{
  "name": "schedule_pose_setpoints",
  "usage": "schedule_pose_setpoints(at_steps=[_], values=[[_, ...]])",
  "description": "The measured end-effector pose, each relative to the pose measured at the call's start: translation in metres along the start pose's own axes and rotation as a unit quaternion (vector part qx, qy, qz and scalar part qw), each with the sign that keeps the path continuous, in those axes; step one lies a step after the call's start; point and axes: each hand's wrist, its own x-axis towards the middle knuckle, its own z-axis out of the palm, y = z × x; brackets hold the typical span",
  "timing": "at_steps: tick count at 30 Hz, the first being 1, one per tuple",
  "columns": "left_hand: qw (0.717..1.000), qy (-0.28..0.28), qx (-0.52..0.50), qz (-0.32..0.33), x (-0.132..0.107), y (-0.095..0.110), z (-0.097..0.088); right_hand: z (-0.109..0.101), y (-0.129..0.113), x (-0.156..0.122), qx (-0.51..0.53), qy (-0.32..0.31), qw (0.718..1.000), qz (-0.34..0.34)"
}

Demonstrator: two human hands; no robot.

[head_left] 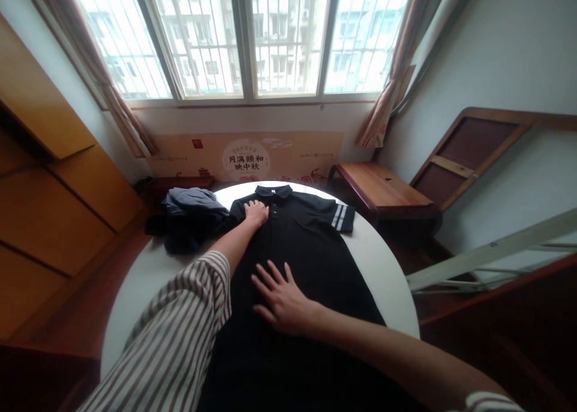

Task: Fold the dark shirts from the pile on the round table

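Note:
A black polo shirt lies spread flat on a round white table, collar toward the window, its right sleeve showing white stripes. My left hand reaches far out and rests flat on the shirt's left shoulder, near the collar, fingers together and lying down. My right hand presses flat on the shirt's middle with fingers spread. Neither hand holds anything.
A crumpled pile of dark grey-blue clothes sits on the table's far left. A low wooden bench stands at the right beyond the table. Wooden cabinets line the left wall. A printed board leans under the window.

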Motion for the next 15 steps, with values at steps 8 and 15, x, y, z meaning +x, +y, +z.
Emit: schedule_pose_setpoints(at_steps=[8,15], values=[[0.998,-0.002,0.058,0.005,-0.071,-0.057,-0.061,0.042,-0.057,-0.105,-0.083,0.017,0.966,-0.245],[0.985,-0.055,0.097,0.129,-0.119,-0.112,-0.056,0.054,-0.092,-0.087,-0.171,0.126,0.951,-0.225]])
